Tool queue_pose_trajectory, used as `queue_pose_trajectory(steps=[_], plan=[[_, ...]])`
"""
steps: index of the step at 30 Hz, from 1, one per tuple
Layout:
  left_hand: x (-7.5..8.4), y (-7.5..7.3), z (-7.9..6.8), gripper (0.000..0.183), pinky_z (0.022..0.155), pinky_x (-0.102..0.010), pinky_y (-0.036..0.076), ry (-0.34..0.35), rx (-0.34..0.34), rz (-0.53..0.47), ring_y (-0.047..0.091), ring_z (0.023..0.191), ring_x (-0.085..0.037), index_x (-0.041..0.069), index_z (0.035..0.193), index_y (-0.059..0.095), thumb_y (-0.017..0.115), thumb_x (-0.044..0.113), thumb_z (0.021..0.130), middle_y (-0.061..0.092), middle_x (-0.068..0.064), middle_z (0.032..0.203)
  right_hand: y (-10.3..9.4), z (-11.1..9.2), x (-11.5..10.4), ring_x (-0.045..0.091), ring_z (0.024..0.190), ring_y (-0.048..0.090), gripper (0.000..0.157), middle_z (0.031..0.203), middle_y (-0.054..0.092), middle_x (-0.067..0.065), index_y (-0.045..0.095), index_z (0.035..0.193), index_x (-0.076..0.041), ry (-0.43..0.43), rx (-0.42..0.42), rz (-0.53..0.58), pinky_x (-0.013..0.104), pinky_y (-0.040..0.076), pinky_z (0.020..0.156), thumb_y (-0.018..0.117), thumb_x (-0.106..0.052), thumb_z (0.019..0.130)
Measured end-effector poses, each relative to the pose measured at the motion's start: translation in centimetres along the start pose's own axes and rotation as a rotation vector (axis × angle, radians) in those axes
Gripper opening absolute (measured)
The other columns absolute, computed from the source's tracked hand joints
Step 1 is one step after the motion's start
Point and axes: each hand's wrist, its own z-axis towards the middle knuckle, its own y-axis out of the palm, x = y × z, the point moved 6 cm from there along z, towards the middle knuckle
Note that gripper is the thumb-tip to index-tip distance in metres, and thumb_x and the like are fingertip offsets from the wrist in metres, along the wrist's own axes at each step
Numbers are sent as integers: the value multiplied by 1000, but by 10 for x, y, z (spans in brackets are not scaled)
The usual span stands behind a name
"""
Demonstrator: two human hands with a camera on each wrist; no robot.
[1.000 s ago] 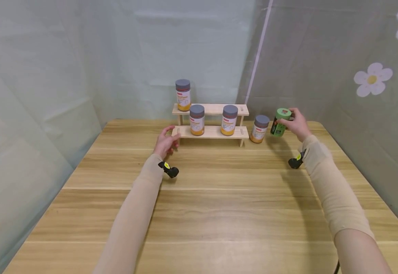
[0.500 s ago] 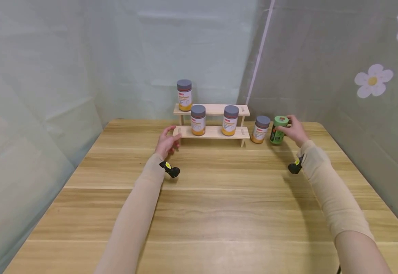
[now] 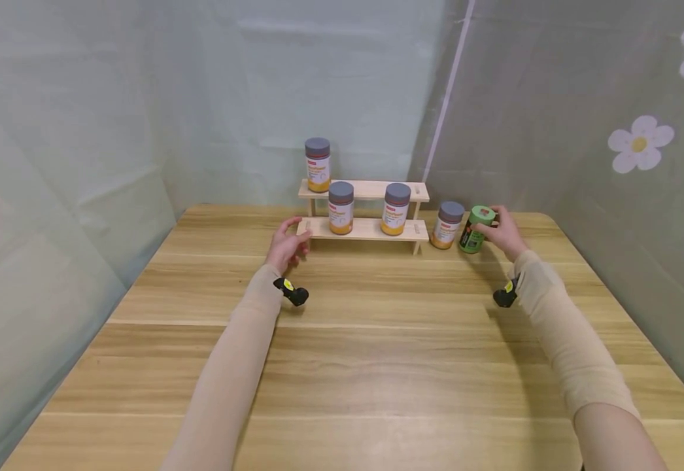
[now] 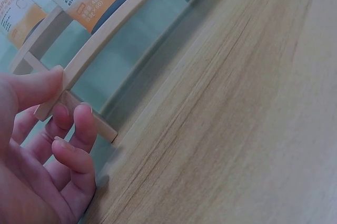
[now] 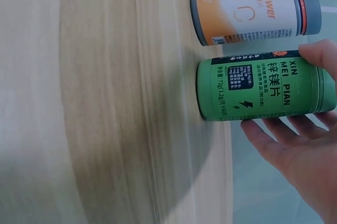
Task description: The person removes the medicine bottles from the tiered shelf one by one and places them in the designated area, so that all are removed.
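My right hand (image 3: 508,234) grips a green supplement bottle (image 5: 263,88) between thumb and fingers, its base right at the tabletop. Just left of it stands a grey-capped bottle (image 3: 446,226) with a white and orange label. My left hand (image 3: 286,245) pinches the left end of the two-tier wooden rack (image 3: 367,228); in the left wrist view the thumb lies on top of the lower board and the curled fingers sit below it. Two grey-capped bottles, a left one (image 3: 341,209) and a right one (image 3: 395,210), stand on the lower tier. One more bottle (image 3: 318,167) stands on the upper tier's left end.
The wood-grain table (image 3: 389,366) stretches in front of the rack. Behind it hangs a pale curtain (image 3: 342,85), and a grey curtain with white flowers (image 3: 641,144) runs along the right side. Black wrist cameras sit on both sleeves.
The green bottle has come down and slightly left in my right hand, from above the table to beside the grey-capped bottle. My left hand keeps its place on the rack.
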Motion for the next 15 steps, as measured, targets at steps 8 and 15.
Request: queue_pose_trajectory(steps=[8, 15], plan=[[-2, -2, 1, 57, 43, -20, 34, -4, 4, 5, 53, 53, -8, 38, 141, 40, 67, 30, 92, 59, 1, 72, 5, -19, -19, 39, 129, 39, 65, 141, 30, 28, 16, 146, 7, 12, -33, 67, 46, 44, 103, 52, -13, 96], [-2, 0, 0, 57, 45, -20, 34, -2, 5, 11, 54, 55, -9, 38, 142, 40, 67, 31, 92, 59, 2, 71, 5, -13, -4, 44, 136, 33, 71, 144, 28, 26, 13, 150, 2, -5, -39, 82, 49, 39, 107, 54, -20, 97]])
